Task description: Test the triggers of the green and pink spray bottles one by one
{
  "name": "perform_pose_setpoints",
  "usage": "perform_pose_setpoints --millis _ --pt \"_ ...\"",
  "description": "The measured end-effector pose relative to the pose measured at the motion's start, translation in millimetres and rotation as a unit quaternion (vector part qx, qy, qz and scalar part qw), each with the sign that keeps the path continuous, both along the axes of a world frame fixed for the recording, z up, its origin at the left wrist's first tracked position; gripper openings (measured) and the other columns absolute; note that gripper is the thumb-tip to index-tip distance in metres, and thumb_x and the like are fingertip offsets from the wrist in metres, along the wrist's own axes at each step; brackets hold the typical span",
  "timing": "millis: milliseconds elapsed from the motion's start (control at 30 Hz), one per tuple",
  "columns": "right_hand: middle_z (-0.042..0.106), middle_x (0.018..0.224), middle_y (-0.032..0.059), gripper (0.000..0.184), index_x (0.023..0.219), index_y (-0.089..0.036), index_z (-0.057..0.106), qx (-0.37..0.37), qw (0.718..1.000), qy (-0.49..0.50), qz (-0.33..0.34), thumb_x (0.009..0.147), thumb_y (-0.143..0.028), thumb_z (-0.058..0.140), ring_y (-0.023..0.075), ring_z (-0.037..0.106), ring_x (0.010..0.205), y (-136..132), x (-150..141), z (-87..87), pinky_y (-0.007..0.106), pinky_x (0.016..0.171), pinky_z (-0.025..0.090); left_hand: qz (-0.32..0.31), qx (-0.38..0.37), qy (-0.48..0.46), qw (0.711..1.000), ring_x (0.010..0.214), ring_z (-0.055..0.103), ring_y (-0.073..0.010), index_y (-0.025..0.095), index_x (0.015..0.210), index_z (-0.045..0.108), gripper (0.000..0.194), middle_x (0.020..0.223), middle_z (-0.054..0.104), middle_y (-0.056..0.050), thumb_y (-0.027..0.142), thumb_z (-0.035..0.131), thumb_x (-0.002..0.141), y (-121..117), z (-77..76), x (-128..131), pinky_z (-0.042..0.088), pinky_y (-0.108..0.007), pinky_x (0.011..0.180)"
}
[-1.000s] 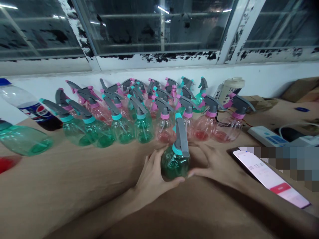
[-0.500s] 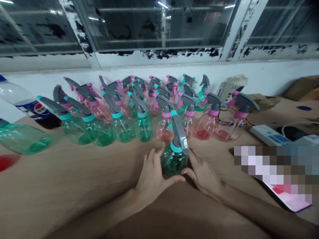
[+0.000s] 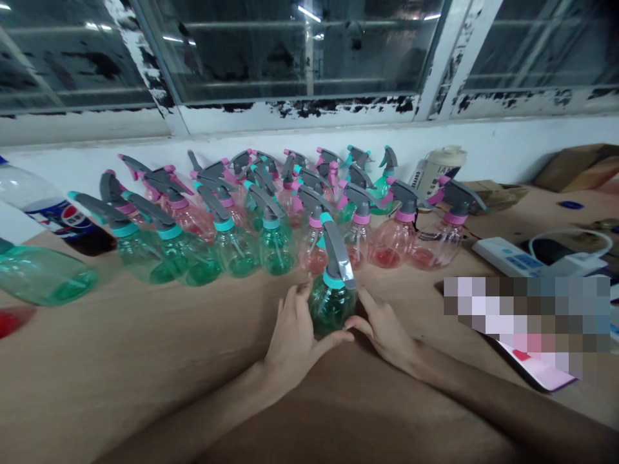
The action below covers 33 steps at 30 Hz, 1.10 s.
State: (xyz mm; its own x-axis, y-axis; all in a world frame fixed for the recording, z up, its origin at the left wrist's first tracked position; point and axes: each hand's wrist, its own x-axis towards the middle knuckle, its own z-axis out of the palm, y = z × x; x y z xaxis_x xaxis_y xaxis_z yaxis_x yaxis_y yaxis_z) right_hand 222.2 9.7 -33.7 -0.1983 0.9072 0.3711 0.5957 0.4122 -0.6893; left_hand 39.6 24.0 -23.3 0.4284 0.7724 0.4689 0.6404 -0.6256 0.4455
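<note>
A green spray bottle [image 3: 331, 303] with a teal collar and grey trigger head stands upright on the brown table [image 3: 145, 348]. My left hand [image 3: 293, 338] cups its left side, thumb along its base. My right hand [image 3: 387, 330] rests against its right side, fingers curled to the bottle. Behind it stand several green spray bottles [image 3: 232, 245] and pink spray bottles [image 3: 396, 235] in rows under the window.
A cola bottle [image 3: 53, 209] and a green bottle body [image 3: 43, 274] lie at the left. A white lidded cup [image 3: 438, 169], a white power strip [image 3: 507, 254] with a cable and a phone [image 3: 536, 367] are at the right.
Both hands have slid the green spray bottle away from me, closer to the rows. The right hand has drawn in nearer the bottle.
</note>
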Motion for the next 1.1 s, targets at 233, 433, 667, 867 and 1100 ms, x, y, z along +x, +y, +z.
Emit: perform_pose_setpoints --millis 233,433,667,867,1100 --pt "0.065 0.095 0.006 0.029 0.102 -0.022 0.046 -0.051 0.998 0.036 0.008 0.084 -0.044 0.052 0.0244 0.063 0.089 1.9 0.2 5.8 0.042 0.075 0.05 0.0 -0.007 0.01 1.0 0.114 0.042 -0.0357 0.009 0.132 0.024 0.085 0.122 0.042 -0.022 0.059 0.06 0.074 2.2 5.2 -2.8 0.036 -0.051 0.09" --pt "0.06 0.117 0.0077 0.046 0.121 -0.025 0.041 -0.073 0.994 0.045 0.065 0.081 -0.043 0.057 0.0252 0.056 0.107 8.8 9.4 11.0 0.047 0.089 0.045 0.012 -0.054 -0.007 0.998 0.112 0.045 -0.0347 0.014 0.131 0.027 0.086 0.12 0.046 -0.018 0.058 0.066 0.069 5.0 7.4 -7.1 0.036 -0.053 0.089" --pt "0.04 0.139 0.0104 0.077 0.135 -0.027 0.028 -0.031 0.997 0.005 0.065 0.071 -0.048 0.066 0.03 0.036 0.128 19.4 19.4 32.7 0.055 0.102 0.032 0.01 -0.065 -0.06 0.996 0.119 0.04 -0.0347 0.018 0.133 0.023 0.091 0.128 0.041 -0.017 0.056 0.07 0.065 4.7 2.3 -7.5 0.034 -0.053 0.093" --pt "0.037 0.141 0.0113 0.088 0.137 -0.023 0.025 0.01 0.992 0.102 0.068 0.066 -0.045 0.072 0.0275 0.038 0.127 19.9 -10.1 65.6 0.049 0.103 0.033 0.034 -0.068 -0.045 0.996 0.116 0.04 -0.0367 0.016 0.129 0.03 0.094 0.121 0.044 -0.016 0.057 0.074 0.057 4.9 2.8 -4.9 0.032 -0.056 0.093" --pt "0.058 0.107 0.0067 0.042 0.104 -0.022 0.047 0.052 0.98 0.188 0.037 0.072 -0.041 0.067 0.0236 0.056 0.1 31.9 -39.2 73.2 0.044 0.087 0.045 0.035 -0.076 -0.058 0.995 0.113 0.042 -0.0349 0.016 0.125 0.031 0.088 0.118 0.043 -0.014 0.054 0.074 0.059 0.0 0.0 -4.6 0.037 -0.054 0.089"
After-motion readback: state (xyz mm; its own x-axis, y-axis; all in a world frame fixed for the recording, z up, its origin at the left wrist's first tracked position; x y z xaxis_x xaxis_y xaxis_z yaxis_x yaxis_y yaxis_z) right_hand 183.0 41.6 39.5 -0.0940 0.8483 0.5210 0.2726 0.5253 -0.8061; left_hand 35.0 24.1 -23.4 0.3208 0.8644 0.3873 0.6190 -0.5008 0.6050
